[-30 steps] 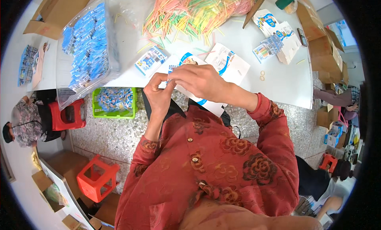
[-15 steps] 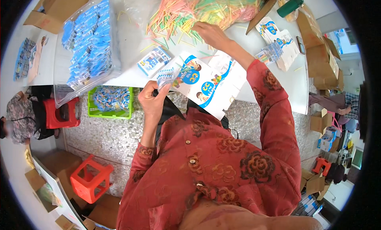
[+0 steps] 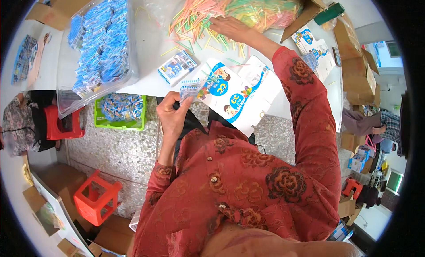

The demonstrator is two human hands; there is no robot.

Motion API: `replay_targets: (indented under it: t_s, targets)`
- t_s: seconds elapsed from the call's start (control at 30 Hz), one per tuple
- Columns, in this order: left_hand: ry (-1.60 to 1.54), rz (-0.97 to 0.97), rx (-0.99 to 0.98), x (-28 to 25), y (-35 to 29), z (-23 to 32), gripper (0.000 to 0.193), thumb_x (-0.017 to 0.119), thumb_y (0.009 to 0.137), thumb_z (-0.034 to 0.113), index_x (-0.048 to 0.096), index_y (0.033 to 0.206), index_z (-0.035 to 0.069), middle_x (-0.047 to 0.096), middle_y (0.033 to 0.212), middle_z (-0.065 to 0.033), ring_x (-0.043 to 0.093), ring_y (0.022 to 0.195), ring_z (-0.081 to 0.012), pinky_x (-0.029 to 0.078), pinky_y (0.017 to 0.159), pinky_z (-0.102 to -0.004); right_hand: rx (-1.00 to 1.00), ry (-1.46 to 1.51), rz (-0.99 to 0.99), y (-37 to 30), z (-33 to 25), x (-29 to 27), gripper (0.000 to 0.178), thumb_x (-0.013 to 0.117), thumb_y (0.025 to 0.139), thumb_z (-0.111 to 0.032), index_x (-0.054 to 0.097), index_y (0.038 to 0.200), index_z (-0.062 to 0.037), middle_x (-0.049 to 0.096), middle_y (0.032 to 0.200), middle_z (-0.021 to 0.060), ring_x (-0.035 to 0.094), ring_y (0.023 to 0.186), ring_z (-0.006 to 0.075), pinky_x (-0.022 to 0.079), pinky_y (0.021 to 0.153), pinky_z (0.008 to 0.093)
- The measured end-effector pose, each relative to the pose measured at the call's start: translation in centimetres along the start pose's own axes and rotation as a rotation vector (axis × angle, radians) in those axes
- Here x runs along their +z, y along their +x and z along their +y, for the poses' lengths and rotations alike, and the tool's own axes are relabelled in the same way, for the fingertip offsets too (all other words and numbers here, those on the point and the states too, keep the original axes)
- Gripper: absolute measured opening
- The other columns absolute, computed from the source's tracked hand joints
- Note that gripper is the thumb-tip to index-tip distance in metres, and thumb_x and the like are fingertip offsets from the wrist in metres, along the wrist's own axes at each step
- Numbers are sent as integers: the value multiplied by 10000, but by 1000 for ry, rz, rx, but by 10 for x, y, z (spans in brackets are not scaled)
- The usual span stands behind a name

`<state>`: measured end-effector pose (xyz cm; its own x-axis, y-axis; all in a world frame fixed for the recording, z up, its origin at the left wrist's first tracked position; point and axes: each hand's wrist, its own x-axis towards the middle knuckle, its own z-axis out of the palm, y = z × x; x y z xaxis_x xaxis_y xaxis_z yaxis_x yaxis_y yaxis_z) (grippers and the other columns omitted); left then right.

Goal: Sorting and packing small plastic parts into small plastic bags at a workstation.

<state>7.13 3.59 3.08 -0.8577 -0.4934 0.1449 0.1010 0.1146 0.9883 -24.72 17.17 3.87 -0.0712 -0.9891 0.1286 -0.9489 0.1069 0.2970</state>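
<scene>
My left hand (image 3: 171,114) is closed, pinching a small blue-and-white printed packet (image 3: 189,87) at the table's near edge. Thin coloured straws (image 3: 207,75) show beside the packet's far end. Over the heap of pink, green and yellow straws (image 3: 195,18) lies my right hand (image 3: 229,29), its fingers stretched leftward; the fingertips are partly lost among the straws. Between the hands, a white printed carton sheet (image 3: 241,107) with blue patches hangs past the table edge. Just beyond the held packet, another blue-and-white packet (image 3: 178,67) rests flat on the table.
A clear plastic tub (image 3: 133,64) of blue packets stands at left. Below it, a green basket (image 3: 119,126) holds more packets. Cardboard flaps (image 3: 305,15) border the bagged straws; a green cylinder (image 3: 329,14) lies beyond. Red stools (image 3: 95,199) and a seated person (image 3: 20,124) are at left.
My right hand has moved slightly left and away over the straws, its fingers now more stretched. More straws show beneath it. My left hand keeps its pinch on the packet.
</scene>
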Motion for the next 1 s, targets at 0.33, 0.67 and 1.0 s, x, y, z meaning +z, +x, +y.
replay_targets:
  t_s: [0.33, 0.67, 1.0]
  targets:
    - [38, -17, -16, 0, 0, -1, 112, 714, 737, 16, 606, 730, -15, 570, 696, -12, 493, 670, -62, 397, 628, -209, -66, 126, -98, -4, 6, 1, 196, 496, 800, -43, 470, 994, -31, 507, 972, 92, 568, 923, 252, 499, 741, 361]
    - [-32, -56, -28, 5, 1, -4, 102, 706, 758, 34, 615, 736, -6, 571, 700, 0, 486, 670, -55, 392, 627, -209, -115, 15, -67, 7, -5, 19, 119, 540, 759, -23, 497, 869, -35, 529, 875, 83, 577, 901, 213, 511, 710, 305]
    - [-28, -61, -39, 8, -1, -5, 122, 713, 760, 46, 605, 718, 8, 537, 678, 16, 453, 648, -49, 374, 609, -204, -59, -102, -12, -1, -20, 19, 203, 606, 689, -22, 517, 871, -28, 538, 865, 68, 569, 893, 196, 513, 694, 283]
